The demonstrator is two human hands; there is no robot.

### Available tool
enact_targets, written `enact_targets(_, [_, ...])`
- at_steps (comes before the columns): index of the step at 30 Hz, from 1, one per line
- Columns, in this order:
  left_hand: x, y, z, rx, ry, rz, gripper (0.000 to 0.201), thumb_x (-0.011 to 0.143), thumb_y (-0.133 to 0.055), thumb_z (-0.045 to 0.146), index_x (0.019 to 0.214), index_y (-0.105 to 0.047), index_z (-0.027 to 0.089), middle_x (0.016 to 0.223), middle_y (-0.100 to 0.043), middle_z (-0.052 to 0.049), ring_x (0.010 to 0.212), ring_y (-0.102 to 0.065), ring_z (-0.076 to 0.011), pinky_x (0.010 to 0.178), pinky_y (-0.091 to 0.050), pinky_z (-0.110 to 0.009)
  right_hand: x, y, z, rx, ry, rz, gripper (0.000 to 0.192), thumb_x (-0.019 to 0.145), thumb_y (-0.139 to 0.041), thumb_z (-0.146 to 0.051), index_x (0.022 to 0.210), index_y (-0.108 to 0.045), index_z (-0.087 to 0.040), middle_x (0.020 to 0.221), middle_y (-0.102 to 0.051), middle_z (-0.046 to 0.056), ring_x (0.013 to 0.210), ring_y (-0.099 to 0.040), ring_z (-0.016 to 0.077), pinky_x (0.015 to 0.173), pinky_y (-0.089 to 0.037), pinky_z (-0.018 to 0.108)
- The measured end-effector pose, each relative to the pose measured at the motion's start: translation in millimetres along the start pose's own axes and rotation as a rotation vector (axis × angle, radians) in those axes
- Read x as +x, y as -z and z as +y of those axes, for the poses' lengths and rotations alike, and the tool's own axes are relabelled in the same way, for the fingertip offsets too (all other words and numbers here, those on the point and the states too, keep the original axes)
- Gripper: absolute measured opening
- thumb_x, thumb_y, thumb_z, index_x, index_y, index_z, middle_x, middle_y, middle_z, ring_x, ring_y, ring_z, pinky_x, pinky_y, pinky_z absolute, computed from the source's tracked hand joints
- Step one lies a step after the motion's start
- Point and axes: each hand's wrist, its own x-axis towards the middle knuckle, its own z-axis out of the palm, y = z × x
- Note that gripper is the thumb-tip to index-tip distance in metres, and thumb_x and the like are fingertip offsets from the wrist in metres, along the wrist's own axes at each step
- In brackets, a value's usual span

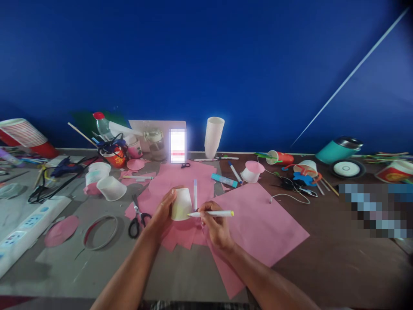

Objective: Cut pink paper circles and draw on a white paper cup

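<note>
My left hand (pixel 165 212) is closed around a white paper cup (pixel 181 202), which it holds above the pink paper. Faint yellow colour shows on the cup's lower side. Pinched in my right hand (pixel 215 226) is a white marker pen (pixel 219 213) with a yellow end, its tip at the cup's side near the lower right. A marker with a pale purple cap (pixel 195 193) lies just behind the cup. Black-handled scissors (pixel 138 218) rest left of my left hand. Pink paper sheets (pixel 261 224) spread under and beside both hands.
A stack of white cups (pixel 214 137) stands by the blue wall, right of a glowing, blurred-out screen (pixel 177 146). At left are a tape roll (pixel 101 233), a power strip (pixel 32 230) and loose cups (pixel 111 188). A teal bottle (pixel 339 149) lies at the back right.
</note>
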Motion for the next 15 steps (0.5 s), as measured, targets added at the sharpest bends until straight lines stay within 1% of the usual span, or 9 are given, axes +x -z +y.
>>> enact_targets(4, [-0.8,-1.1,0.9,-0.002,0.008,-0.008,0.06,0.07,-0.075,0.055,0.114,-0.063,0.016,0.071,-0.062,0.0,0.057,-0.056,-0.0132,0.05,-0.044,-0.024,-0.3,-0.6,-1.6,0.005,0.012,-0.031,0.027,0.082,-0.065,-0.048,0.075,-0.059,-0.023,0.06,-0.049,-0.004,0.051,-0.042,0.012,0.047,-0.037,0.025])
enact_targets(9, [-1.6,-3.0,2.5,0.004,0.01,-0.007,0.064,0.069,-0.075,0.057,0.116,-0.063,0.016,0.075,-0.065,-0.001,0.06,-0.059,-0.015,0.052,-0.046,-0.025,-0.6,-1.3,-1.8,-0.003,0.003,-0.035,0.025,0.081,-0.066,-0.044,0.073,-0.059,-0.022,0.061,-0.051,-0.003,0.05,-0.041,0.0107,0.047,-0.035,0.024])
enact_targets(11, [-1.2,-2.5,2.3,0.008,0.011,-0.01,0.062,0.071,-0.074,0.057,0.115,-0.064,0.016,0.076,-0.065,-0.002,0.061,-0.059,-0.015,0.051,-0.044,-0.025,-0.4,-1.3,-0.9,0.008,0.008,-0.016,0.025,0.081,-0.065,-0.043,0.073,-0.059,-0.021,0.059,-0.049,-0.004,0.05,-0.04,0.0103,0.047,-0.034,0.024])
enact_targets(15, [0.0,-0.1,0.8,0.001,0.014,-0.01,0.056,0.073,-0.074,0.052,0.115,-0.064,0.016,0.076,-0.065,-0.002,0.06,-0.057,-0.0143,0.052,-0.045,-0.025,1.1,-0.4,1.1,0.047,0.019,0.072,0.026,0.082,-0.066,-0.045,0.076,-0.06,-0.02,0.056,-0.047,-0.005,0.049,-0.042,0.0104,0.048,-0.034,0.024])
